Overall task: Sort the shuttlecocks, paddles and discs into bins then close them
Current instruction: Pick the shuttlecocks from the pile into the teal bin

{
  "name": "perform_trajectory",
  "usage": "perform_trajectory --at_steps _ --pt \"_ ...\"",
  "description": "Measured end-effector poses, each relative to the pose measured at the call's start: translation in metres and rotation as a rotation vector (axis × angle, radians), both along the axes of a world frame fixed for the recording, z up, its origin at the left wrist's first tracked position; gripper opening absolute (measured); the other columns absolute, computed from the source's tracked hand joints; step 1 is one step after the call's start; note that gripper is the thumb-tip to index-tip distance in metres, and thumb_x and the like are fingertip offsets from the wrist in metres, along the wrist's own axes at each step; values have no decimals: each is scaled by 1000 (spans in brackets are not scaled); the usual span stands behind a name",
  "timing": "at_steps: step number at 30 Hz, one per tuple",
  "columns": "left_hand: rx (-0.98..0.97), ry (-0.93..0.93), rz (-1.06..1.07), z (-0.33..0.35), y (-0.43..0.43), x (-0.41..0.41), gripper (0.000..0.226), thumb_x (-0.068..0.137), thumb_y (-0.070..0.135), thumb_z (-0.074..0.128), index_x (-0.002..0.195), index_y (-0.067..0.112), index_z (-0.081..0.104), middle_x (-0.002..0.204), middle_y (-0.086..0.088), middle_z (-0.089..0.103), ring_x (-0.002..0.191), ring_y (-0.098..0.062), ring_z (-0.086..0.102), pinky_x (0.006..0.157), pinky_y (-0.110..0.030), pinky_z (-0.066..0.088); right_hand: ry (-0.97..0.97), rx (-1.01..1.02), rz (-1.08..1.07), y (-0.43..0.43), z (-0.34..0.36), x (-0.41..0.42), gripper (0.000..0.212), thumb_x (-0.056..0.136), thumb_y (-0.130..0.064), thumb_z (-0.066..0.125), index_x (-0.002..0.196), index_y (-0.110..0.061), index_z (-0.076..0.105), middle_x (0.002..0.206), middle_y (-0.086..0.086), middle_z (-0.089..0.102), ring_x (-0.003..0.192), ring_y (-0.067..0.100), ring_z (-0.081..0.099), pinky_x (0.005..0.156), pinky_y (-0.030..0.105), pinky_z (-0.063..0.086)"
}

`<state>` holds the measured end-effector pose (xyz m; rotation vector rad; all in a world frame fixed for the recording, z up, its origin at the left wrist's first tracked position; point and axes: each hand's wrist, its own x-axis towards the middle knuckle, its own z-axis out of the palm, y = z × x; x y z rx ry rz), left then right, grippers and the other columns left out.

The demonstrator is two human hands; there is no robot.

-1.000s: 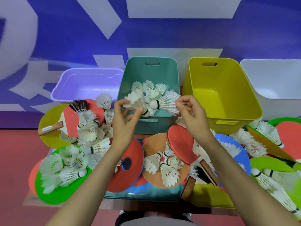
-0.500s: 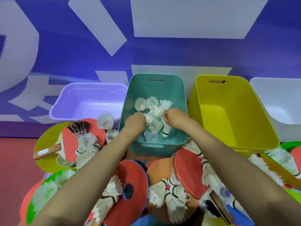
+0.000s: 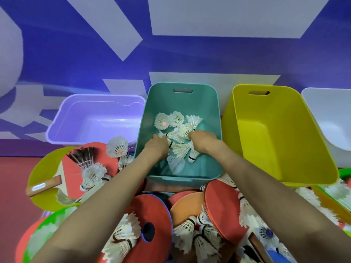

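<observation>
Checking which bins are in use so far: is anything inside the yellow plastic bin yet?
No, the yellow plastic bin shows only its bare floor and walls, while white feather shuttlecocks lie in the teal plastic bin.

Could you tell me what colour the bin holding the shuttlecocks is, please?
The bin is teal; head view.

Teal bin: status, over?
Left hand, right hand down in teal bin among shuttlecocks; grip hidden. Paddles, discs, more shuttlecocks unsorted in front. Nothing in the way.
</observation>
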<state>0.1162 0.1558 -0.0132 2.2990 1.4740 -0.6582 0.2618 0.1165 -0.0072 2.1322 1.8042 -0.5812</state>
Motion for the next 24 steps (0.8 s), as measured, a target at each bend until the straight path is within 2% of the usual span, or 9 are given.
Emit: perform_trajectory --at_steps 5,10,15,18,21,24 --pt "117 -200 -12 22 -13 -14 43 89 11 53 130 8 43 128 -17 47 109 -37 55 88 -41 45 88 115 -24 -10 13 -1 39 89 -10 50 128 -15 48 126 10 51 111 29 53 79 35 44" --pt "271 -531 -5 43 -48 -52 39 90 23 57 128 15 50 129 -6 49 118 -26 47 95 -34 39 196 248 -5 -36 31 -13 40 93 -26 53 132 -19 44 132 7 48 120 27 46 94 39 42" --pt "449 -800 13 37 -81 -102 26 86 14 62 112 15 61 116 -2 58 110 -23 51 97 -26 34 259 358 8 -58 43 -39 40 95 -26 50 134 -18 44 135 6 46 124 27 40 102 39 35" --pt "556 -863 146 32 -91 -133 26 84 17 53 108 14 63 114 -3 59 107 -23 51 95 -25 32 322 476 55 -63 51 -63 39 95 -25 51 133 -18 46 134 4 47 124 25 40 104 36 32" --pt "623 -836 247 26 -93 -164 27 82 17 51 106 12 64 112 -5 58 106 -26 51 94 -29 33 396 593 142 -61 57 -93 37 93 -21 54 129 -14 51 128 5 51 122 24 41 102 30 29" --pt "653 -816 321 21 -91 -190 28 78 15 52 103 11 65 110 -7 59 104 -29 51 92 -31 34 416 616 248 -51 59 -123 36 93 -19 54 128 -12 53 125 5 54 121 23 41 102 28 27"
